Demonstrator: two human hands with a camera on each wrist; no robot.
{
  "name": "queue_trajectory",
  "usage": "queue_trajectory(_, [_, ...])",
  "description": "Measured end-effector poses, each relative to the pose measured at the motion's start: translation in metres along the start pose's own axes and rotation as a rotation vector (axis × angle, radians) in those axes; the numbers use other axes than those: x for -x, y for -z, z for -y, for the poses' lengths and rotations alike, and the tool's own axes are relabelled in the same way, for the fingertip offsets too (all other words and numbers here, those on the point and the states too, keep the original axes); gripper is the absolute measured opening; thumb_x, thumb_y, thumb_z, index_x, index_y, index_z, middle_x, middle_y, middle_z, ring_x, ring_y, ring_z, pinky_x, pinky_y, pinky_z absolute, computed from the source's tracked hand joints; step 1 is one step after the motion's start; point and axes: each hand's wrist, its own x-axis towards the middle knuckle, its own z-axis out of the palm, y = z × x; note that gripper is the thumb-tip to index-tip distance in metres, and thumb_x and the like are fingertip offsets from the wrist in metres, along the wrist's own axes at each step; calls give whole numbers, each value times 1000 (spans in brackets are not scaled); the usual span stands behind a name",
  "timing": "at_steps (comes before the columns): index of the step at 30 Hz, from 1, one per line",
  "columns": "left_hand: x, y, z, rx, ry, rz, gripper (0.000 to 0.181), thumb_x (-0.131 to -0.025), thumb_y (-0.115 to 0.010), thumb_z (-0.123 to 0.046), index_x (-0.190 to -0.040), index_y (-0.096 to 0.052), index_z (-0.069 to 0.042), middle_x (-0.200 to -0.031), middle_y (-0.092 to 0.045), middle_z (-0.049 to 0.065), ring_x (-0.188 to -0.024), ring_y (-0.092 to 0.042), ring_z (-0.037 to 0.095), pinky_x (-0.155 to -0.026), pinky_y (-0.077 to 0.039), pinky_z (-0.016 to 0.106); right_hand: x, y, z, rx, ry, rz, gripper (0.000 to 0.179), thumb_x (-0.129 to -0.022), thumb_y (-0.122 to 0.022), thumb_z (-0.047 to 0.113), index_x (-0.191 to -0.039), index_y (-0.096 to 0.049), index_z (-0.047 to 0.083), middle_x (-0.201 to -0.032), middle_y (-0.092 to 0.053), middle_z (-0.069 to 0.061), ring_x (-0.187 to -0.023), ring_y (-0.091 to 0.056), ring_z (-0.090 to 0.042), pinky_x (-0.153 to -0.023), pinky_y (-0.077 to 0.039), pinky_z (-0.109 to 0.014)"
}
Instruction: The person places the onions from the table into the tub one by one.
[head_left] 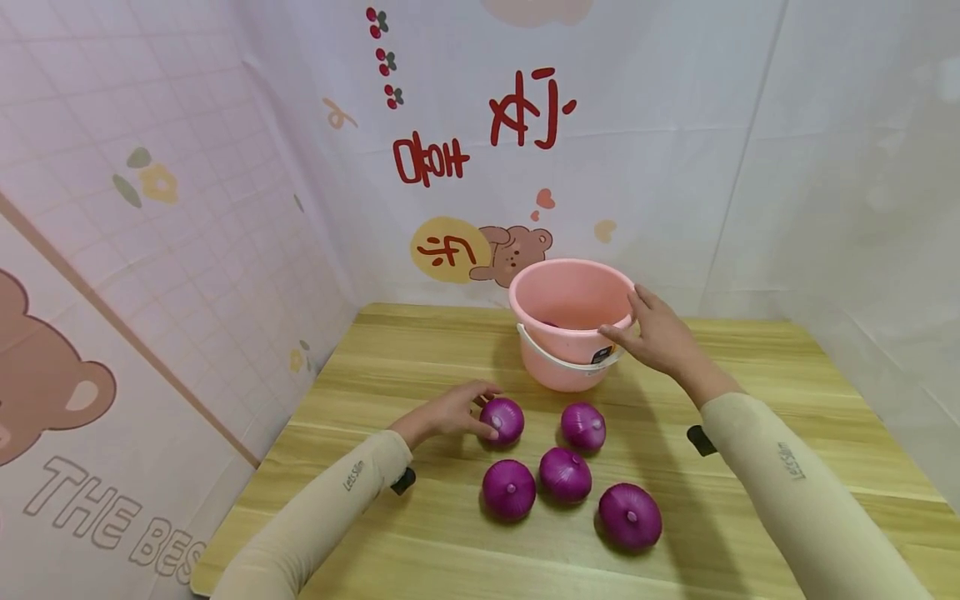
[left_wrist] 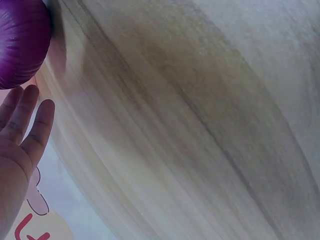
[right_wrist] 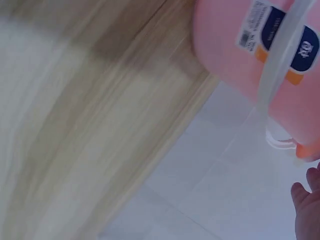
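Note:
Around the left side of a purple onion (head_left: 502,421) on the table is my left hand (head_left: 450,410); its thumb is at the onion's front and its fingers reach behind. In the left wrist view, the spread fingers (left_wrist: 37,127) look fairly straight beside the onion (left_wrist: 22,42). My right hand (head_left: 660,333) is at the right rim of a pink bucket (head_left: 566,358), thumb toward the front and fingers extended along the side. A white handle (right_wrist: 280,60) hangs down the bucket's front. A bit of purple shows inside the bucket.
Several more onions lie in front of the bucket: one (head_left: 583,427) nearest it, others (head_left: 566,475), (head_left: 509,490) and an onion (head_left: 630,517) closer to me. The wood-grain table (head_left: 420,533) meets printed cloth walls (head_left: 637,167) at the back and left.

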Motion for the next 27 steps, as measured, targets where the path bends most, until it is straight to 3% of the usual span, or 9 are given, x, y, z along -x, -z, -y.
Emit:
queue_trajectory(4, [-1,-1,0,-28,-10,6,77,-82,-83,-28,-145,-45,-4,-140,-52,8,-123,-52,26,-101,-48,44,1,0,0,114,40,18,92,-98,-48,60,-151,-24,-11,-157,-18,-33,-142,-22,-50,-114,-23,-59])
queue_trajectory(11, [-3,-3,0,-82,-32,4,78,-81,-85,-27,-144,-46,-4,-135,-55,7,-122,-53,25,-101,-48,43,0,-1,-1,100,23,33,91,-98,-48,61,-153,-23,-7,-157,-15,-33,-141,-22,-52,-112,-25,-62])
queue_trajectory(19, [-5,-6,-1,-120,-27,15,82,-80,-85,-28,-148,-42,-7,-138,-52,6,-124,-51,22,-101,-46,33,-1,-1,0,87,1,48,92,-97,-47,62,-154,-21,-5,-158,-13,-33,-139,-25,-54,-109,-30,-64])
queue_trajectory(27, [-7,-9,-5,-168,-53,18,79,-79,-85,-22,-146,-44,-7,-140,-51,9,-126,-50,24,-105,-43,37,0,-1,-1,89,-7,58,92,-97,-46,63,-155,-20,-4,-158,-12,-32,-140,-24,-54,-110,-28,-64])
